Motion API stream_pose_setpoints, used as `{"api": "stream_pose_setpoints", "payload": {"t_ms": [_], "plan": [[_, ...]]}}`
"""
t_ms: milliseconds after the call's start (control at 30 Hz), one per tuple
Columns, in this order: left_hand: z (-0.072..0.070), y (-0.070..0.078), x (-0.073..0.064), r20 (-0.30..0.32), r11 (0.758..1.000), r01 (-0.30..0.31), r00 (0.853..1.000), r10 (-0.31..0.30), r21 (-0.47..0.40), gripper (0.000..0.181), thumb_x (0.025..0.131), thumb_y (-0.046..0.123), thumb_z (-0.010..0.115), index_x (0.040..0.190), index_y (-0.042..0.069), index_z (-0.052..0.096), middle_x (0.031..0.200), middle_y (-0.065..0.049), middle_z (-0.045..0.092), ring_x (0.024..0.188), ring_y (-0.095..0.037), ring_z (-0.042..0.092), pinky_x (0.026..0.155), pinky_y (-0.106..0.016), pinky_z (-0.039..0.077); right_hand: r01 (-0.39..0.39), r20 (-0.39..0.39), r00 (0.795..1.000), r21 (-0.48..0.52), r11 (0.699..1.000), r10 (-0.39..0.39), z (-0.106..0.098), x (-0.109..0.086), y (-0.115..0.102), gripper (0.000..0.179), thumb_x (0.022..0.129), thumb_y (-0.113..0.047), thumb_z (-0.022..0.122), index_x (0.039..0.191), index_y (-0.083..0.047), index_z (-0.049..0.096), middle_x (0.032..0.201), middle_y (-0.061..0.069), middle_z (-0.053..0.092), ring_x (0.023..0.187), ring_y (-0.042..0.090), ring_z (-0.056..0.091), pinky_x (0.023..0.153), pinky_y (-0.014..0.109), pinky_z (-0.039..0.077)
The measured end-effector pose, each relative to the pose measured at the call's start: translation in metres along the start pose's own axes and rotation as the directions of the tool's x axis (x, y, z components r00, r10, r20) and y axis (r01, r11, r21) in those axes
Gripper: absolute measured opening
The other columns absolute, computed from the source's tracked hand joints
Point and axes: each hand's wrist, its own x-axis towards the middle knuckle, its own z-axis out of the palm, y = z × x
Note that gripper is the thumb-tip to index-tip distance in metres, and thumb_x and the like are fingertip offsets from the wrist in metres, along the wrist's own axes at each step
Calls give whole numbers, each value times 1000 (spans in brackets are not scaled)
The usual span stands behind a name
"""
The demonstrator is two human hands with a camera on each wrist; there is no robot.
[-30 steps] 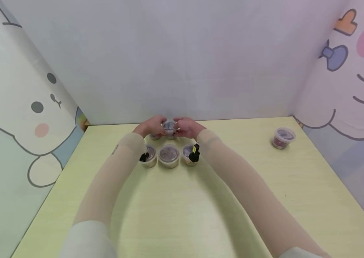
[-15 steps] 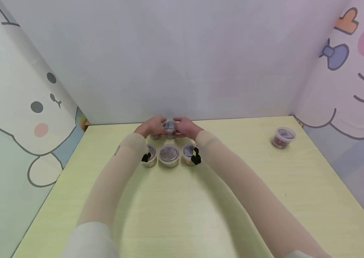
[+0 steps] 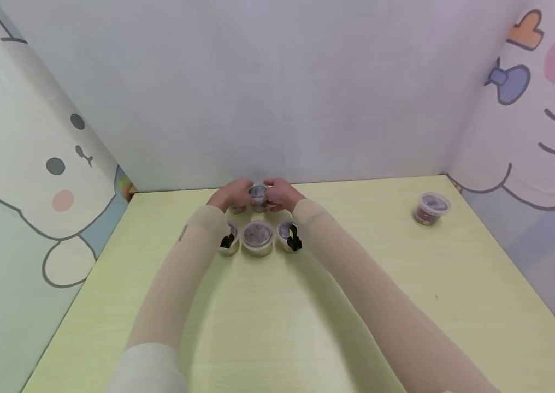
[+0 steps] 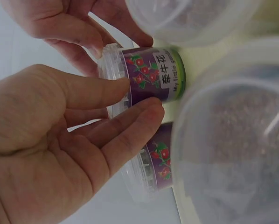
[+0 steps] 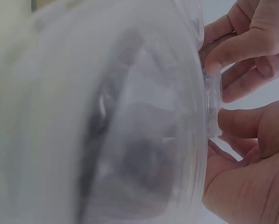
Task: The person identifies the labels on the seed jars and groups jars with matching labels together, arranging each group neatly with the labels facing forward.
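Observation:
A small lidded plastic cup (image 3: 258,198) stands at the back of the table, between my two hands. In the left wrist view, this cup (image 4: 151,72) shows a purple label with red flowers, Chinese characters and "My little garden". My left hand (image 3: 236,194) pinches its side near the clear lid with thumb and fingers. From the other side my right hand (image 3: 281,194) holds it around the lid. A second purple-labelled cup (image 4: 161,161) stands beside it, partly hidden by my left fingers. A large tub in the right wrist view (image 5: 130,140) hides the held cup's lower part.
In front of my hands stands a row of lidded tubs: a left one (image 3: 229,245) partly behind the sleeve, a middle one (image 3: 258,238) and a right one (image 3: 287,234). Another lidded cup (image 3: 431,208) stands at the table's far right. A pale wall (image 3: 277,98) rises behind.
Both hands stay on the same cup, which looks unmoved. My forearms have shifted slightly inward, toward each other. The tubs stand where they were.

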Motion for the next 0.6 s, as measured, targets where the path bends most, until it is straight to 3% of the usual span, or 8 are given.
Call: {"api": "stream_pose_setpoints", "payload": {"t_ms": [100, 167, 233, 400, 600], "plan": [[0, 0, -1, -6, 1000, 3, 1000, -3, -17, 66, 99, 9, 60, 154, -10, 29, 152, -29, 40, 121, -38, 55, 109, -47, 41, 6, 7, 1000, -6, 1000, -6, 0, 0, 1, 60, 104, -3, 44, 161, -13, 29, 118, 15, 57, 99, 30, 59, 103, 51, 48], [0, -2, 0, -10, 1000, 0, 1000, 0, -18, 65, 99, 9, 60, 153, -10, 30, 149, -29, 43, 117, -37, 56, 106, -46, 44, 12, 12, 1000, -16, 1000, -12, -1, 0, 2, 59, 105, -5, 45, 161, -13, 28, 143, 16, 51, 121, 35, 56, 104, 50, 48], [2, -3, 0, -12, 1000, -6, 1000, 5, -19, 59, 98, 8, 59, 150, -10, 36, 142, -28, 49, 111, -35, 57, 102, -44, 46, 14, 15, 1000, -30, 999, -14, 0, -1, 3, 59, 106, -6, 45, 162, -13, 27, 153, 18, 44, 129, 37, 53, 104, 50, 48], [5, -7, 1, -30, 999, -30, 999, 29, -23, 39, 96, 3, 59, 131, -10, 51, 117, -23, 59, 98, -31, 57, 89, -40, 50, 0, -4, 1000, -58, 998, 0, 1, -3, 4, 58, 107, -9, 47, 161, -16, 29, 157, 15, 40, 131, 35, 53, 102, 48, 49], [6, -6, 2, -18, 997, -14, 1000, 13, -75, 50, 98, 6, 61, 143, -8, 44, 135, -26, 53, 111, -33, 55, 95, -43, 51, 5, -4, 1000, -61, 998, -5, -2, -4, 6, 58, 107, -9, 49, 161, -16, 30, 159, 15, 38, 136, 35, 48, 103, 48, 49]]}}
